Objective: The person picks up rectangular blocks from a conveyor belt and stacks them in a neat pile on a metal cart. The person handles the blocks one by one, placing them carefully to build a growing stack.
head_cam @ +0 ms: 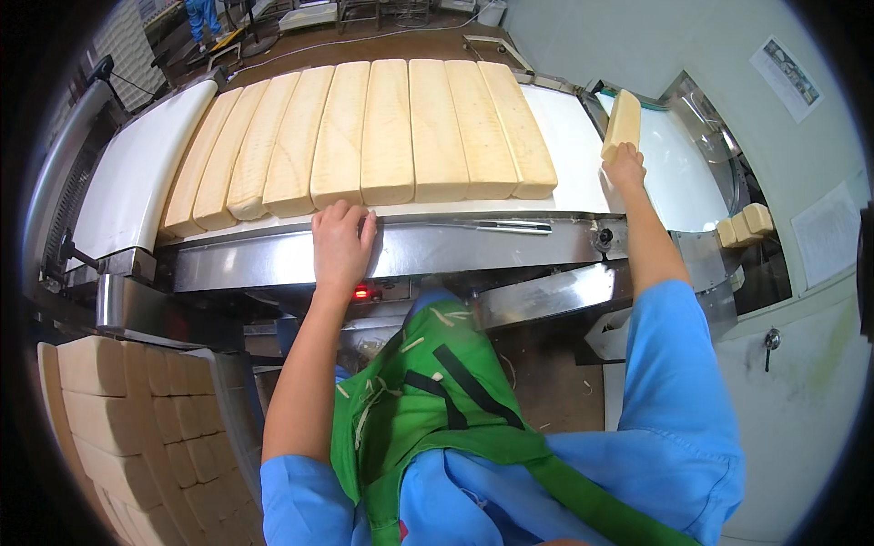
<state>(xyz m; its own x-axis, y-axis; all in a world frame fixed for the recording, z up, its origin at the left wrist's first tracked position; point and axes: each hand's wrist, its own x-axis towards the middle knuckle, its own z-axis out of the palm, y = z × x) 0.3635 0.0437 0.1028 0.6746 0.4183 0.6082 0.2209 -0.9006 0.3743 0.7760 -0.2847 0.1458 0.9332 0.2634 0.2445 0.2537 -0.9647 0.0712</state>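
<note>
A row of several long, pale bread loaves (389,133) lies side by side on a white conveyor belt (560,136). My left hand (341,235) rests at the belt's near edge, its fingertips by the near ends of the middle loaves; whether they touch is unclear. At the right, my right hand (625,167) grips the near end of a single loaf (625,119), which slants over the gap between the belt and another white belt (669,164). On the steel edge between my hands lies a thin tool with a black and silver handle (515,227).
A steel rail (246,259) runs along the conveyor's near side. Lower left, many loaves stand stacked (102,423). Small loaves (744,225) sit beyond a wall opening at right. A black knob (603,237) juts from the frame. Another person's blue-clad legs (203,19) show far back.
</note>
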